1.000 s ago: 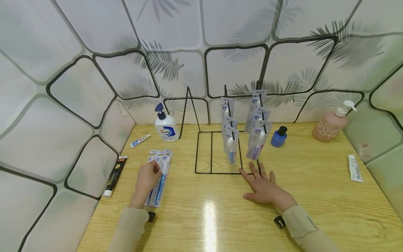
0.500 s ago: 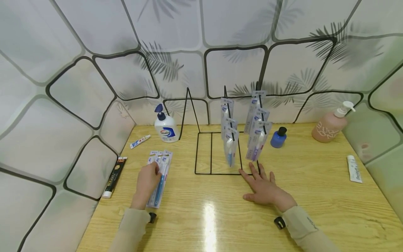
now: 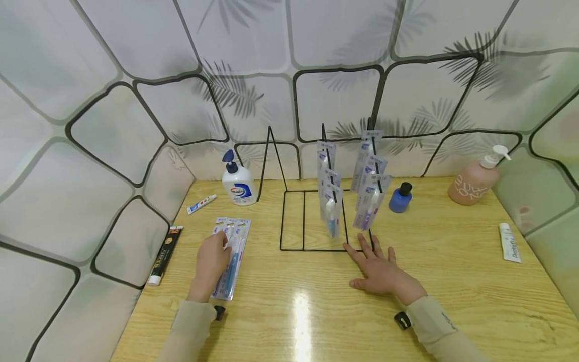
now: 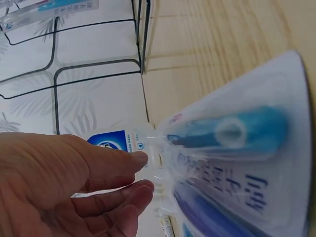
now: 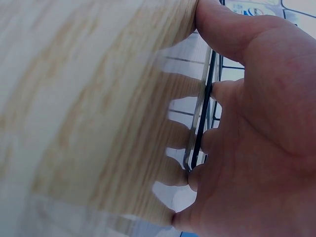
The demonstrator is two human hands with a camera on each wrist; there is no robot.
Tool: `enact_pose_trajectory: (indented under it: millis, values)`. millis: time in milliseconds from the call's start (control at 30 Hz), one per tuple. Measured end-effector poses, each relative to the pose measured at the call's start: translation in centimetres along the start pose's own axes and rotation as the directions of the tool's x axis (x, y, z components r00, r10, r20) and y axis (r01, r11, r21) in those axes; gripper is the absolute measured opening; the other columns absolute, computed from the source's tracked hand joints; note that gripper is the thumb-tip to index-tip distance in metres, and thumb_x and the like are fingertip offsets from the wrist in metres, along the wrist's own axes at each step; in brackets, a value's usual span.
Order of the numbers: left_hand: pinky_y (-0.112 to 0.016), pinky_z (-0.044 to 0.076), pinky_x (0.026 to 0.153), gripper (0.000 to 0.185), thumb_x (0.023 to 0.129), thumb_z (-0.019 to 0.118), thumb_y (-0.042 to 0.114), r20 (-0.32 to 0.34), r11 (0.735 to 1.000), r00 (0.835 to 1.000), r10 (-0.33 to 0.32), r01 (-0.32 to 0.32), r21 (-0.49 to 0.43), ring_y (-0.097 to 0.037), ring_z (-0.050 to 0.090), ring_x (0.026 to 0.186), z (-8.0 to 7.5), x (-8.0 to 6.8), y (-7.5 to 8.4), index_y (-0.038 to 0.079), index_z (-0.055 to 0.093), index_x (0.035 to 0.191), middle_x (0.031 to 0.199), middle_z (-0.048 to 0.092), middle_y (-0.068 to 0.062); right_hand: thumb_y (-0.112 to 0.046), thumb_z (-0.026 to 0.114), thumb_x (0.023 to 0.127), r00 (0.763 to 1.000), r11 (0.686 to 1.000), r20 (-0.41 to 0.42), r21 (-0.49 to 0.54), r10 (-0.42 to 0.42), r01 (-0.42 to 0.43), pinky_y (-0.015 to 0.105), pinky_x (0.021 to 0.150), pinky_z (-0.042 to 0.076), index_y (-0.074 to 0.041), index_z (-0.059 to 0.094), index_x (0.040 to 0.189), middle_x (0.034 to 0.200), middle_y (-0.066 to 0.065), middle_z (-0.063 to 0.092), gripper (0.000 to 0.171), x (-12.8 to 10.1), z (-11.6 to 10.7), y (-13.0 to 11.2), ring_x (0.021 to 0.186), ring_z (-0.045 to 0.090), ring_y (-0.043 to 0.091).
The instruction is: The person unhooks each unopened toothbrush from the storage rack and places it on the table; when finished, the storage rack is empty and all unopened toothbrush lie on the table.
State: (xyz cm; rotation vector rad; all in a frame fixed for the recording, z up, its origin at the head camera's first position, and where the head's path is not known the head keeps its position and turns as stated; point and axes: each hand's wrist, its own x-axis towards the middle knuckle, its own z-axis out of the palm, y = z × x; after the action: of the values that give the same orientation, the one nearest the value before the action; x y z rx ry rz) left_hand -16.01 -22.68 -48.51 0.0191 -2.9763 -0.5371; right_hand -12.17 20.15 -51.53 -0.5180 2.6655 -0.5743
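- Head: left hand [image 3: 211, 261] lies over the overlapping toothbrush packs [image 3: 235, 264] on the left of the wooden table [image 3: 271, 317]. Fingers bent; grip not readable from here.
- Head: right hand [image 3: 380, 271] spread and released, fingertips at the near right corner of the black wire rack [image 3: 303, 221].
- Head: more packs, the hanging packs [image 3: 371, 201], in two rows on the rack's middle and right arms.
- Head: far left, white pump bottle [image 3: 239, 186] and small tube [image 3: 201, 204]; black tube [image 3: 165, 255] at left edge. Right of rack, blue bottle [image 3: 400, 199]; farther right, pink pump bottle [image 3: 474, 183], white tube [image 3: 509, 242] nearer.
- Left wrist: thumb and curled fingers beside the clear packaging, blue toothbrush [image 4: 232, 132] inside. Cannot tell whether plastic is pinched.
- Right wrist: fingers extended, tips beside the rack's black bar, mirrored in the glossy tabletop.
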Motion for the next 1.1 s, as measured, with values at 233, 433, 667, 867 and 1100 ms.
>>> enact_pose_trajectory:
  millis: [233,433,667,867,1100]
  values:
    - [-0.043,0.051,0.064,0.014,0.086,0.077,0.008,-0.02,0.997,0.997,0.079,-0.079,-0.006,-0.026,0.062,0.071,-0.1,0.0,1.2,0.001,0.065,0.091,0.084,0.069,-0.013,-0.05,0.069,0.093,1.0,1.0,0.008,0.009,0.003,-0.003,0.086,0.106,-0.002,-0.024,0.02,0.164,0.17,0.025,-0.004,0.091,0.0,0.0,0.0,0.151,-0.008,0.059]
    - [-0.054,0.05,0.103,0.048,0.091,0.077,0.021,0.104,0.938,0.937,0.335,-0.32,-0.135,-0.041,0.059,0.124,1.8,-0.2,3.4,0.002,0.061,0.132,0.133,0.063,-0.022,-0.05,0.069,0.092,1.0,1.0,0.006,0.001,0.009,-0.009,0.086,0.106,-0.001,-0.024,0.02,0.164,0.17,0.025,-0.003,0.091,0.0,0.0,0.1,0.151,-0.008,0.059]
    - [-0.07,0.022,0.119,0.09,0.094,0.066,0.054,0.312,0.847,0.792,0.525,-0.52,-0.105,-0.051,0.009,0.155,5.2,-0.8,6.7,0.021,0.022,0.164,0.169,0.012,-0.024,-0.048,0.069,0.093,1.0,1.0,0.022,0.027,0.006,-0.006,0.085,0.107,-0.003,-0.023,0.019,0.164,0.17,0.025,-0.005,0.09,-0.1,-0.2,-0.2,0.151,-0.009,0.059]
    - [-0.073,0.014,0.119,0.09,0.094,0.051,0.07,0.445,0.83,0.739,0.506,-0.558,-0.018,-0.049,-0.002,0.157,6.0,-1.1,8.6,0.028,0.014,0.165,0.172,0.0,-0.019,-0.048,0.069,0.093,1.0,1.0,0.024,0.027,0.007,-0.008,0.085,0.107,-0.003,-0.023,0.019,0.164,0.17,0.024,-0.005,0.09,-0.2,-0.2,-0.3,0.151,-0.01,0.058]
    - [-0.072,0.012,0.12,0.092,0.091,0.048,0.078,0.541,0.84,0.719,0.437,-0.541,0.039,-0.046,-0.002,0.157,6.4,-1.2,9.4,0.034,0.014,0.164,0.173,-0.002,-0.014,-0.05,0.069,0.092,1.0,1.0,0.015,0.015,0.008,-0.008,0.086,0.107,-0.001,-0.024,0.02,0.164,0.17,0.024,-0.004,0.091,0.0,-0.1,-0.1,0.152,-0.009,0.058]
